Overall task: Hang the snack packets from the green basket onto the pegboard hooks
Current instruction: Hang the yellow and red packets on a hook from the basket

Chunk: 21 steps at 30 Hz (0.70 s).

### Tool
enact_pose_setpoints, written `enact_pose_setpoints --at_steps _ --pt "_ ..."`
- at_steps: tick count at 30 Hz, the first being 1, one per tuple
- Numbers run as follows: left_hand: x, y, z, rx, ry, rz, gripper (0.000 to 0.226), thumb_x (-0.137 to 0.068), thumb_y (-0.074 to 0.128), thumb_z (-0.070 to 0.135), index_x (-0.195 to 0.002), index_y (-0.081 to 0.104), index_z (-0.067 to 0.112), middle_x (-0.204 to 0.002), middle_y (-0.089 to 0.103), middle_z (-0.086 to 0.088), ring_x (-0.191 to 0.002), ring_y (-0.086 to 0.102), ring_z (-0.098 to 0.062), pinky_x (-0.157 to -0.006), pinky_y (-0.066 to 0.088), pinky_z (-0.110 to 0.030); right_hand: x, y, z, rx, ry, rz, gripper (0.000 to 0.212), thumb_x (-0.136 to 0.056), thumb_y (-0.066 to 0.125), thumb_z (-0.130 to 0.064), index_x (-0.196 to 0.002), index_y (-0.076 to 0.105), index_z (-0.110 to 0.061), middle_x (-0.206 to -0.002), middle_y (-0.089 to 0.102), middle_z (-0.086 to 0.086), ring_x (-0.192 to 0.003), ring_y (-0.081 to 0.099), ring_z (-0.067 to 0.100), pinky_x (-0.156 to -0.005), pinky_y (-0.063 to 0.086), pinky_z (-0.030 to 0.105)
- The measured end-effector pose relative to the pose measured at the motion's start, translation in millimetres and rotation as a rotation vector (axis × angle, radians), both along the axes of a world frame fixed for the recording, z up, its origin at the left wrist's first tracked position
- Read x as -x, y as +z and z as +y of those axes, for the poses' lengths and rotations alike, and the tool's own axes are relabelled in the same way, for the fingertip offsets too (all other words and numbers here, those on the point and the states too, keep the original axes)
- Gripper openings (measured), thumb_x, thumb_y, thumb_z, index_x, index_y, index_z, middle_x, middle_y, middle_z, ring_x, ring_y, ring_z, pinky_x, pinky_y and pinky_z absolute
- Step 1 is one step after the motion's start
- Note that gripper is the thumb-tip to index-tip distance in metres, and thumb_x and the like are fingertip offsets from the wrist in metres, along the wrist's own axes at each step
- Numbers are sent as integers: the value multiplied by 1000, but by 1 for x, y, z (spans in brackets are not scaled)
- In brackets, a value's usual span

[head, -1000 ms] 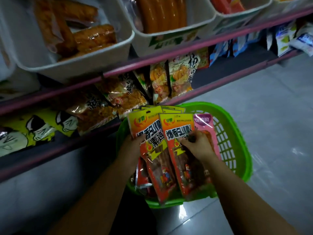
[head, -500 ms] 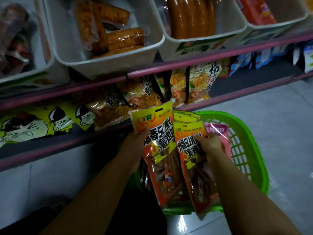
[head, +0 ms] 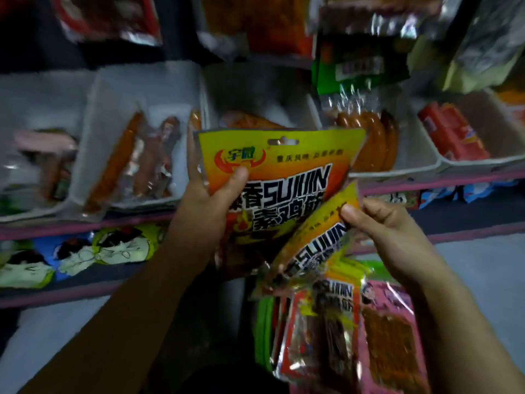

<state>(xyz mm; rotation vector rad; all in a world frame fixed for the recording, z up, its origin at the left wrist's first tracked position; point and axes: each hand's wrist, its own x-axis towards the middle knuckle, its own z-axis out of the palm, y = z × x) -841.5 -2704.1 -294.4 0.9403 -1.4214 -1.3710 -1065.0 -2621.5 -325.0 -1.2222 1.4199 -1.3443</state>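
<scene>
Two snack packets held up in front of the shelf, one in each hand.

At far left, white bins (head: 93,155) of wrapped sausages sit on a pink-edged shelf (head: 85,224), with cartoon-face packs (head: 113,248) on the shelf below. The left hand (head: 204,206) grips the upright packet (head: 284,172) by its left edge, thumb pressed on the front and fingers curled behind; its hang slot (near the top edge, centre) shows plainly. Overlapping its lower right corner, the tilted packet (head: 315,245) is pinched at its top corner between the thumb and curled fingers of the right hand (head: 389,231). Below the hands, more of the same packets (head: 324,331) and a pink packet (head: 389,336) lie together, with the green basket (head: 262,331) showing only as a strip at their left side. Blurred hanging packs (head: 360,66) fill the upper right.
</scene>
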Motion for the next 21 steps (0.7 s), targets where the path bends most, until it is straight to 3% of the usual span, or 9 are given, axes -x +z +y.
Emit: enact_pose_setpoints --at_steps 4,5,7,9,12,15,19,21 --pt "-36 65 -19 136 155 35 18 -88 59 34 -97 68 21 -97 75 8 -97 69 -12 -92 52 -39 -30 73 -39 232 -26 73 28 -75 61 -39 -67 64 -12 -62 64 -7 -59 56 1 -55 43 14" --pt "-43 81 -23 158 178 59 15 -89 59 31 -89 66 18 -86 75 13 -93 68 -2 -93 53 -32 -37 89 -49 267 -32 94 29 -75 62 -39 -67 66 -12 -63 66 -4 -60 58 2 -57 45 17" --pt "-60 109 -29 216 189 123 17 -89 58 26 -73 58 19 -60 68 24 -77 61 19 -73 49 -4 -52 118 -67 338 -51 153 29 -75 64 -39 -70 70 -11 -74 72 2 -67 63 5 -63 47 21" --pt "-71 129 -40 202 145 210 16 -87 59 24 -74 66 16 -69 73 15 -79 69 2 -59 52 -11 -69 143 -83 416 -45 176 21 -78 67 -33 -64 70 -18 -80 72 -1 -71 65 5 -66 49 21" --pt "-88 153 -54 244 109 234 21 -79 59 29 -86 76 19 -95 75 1 -89 72 -16 -65 58 -26 -93 169 -104 466 -37 168 25 -85 66 -30 -64 63 -16 -68 63 5 -61 56 10 -57 42 26" --pt "-101 169 -64 261 79 265 22 -76 59 31 -87 77 27 -95 75 -1 -86 72 -19 -62 57 -27 -115 186 -124 492 27 85 27 -87 63 -26 -75 60 -2 -72 63 23 -66 58 18 -63 44 34" --pt "-123 186 -80 303 113 205 25 -72 63 32 -90 76 21 -93 76 -1 -83 73 -18 -60 56 -25 -143 195 -145 576 -45 83 16 -89 62 -13 -74 65 -9 -65 69 5 -60 61 10 -56 47 23" --pt "-133 198 -90 367 172 177 29 -67 68 31 -93 71 19 -89 76 1 -78 73 -16 -57 55 -22 -154 200 -151 616 -83 104 16 -88 63 -13 -73 66 -9 -66 69 8 -58 60 10 -54 46 23"
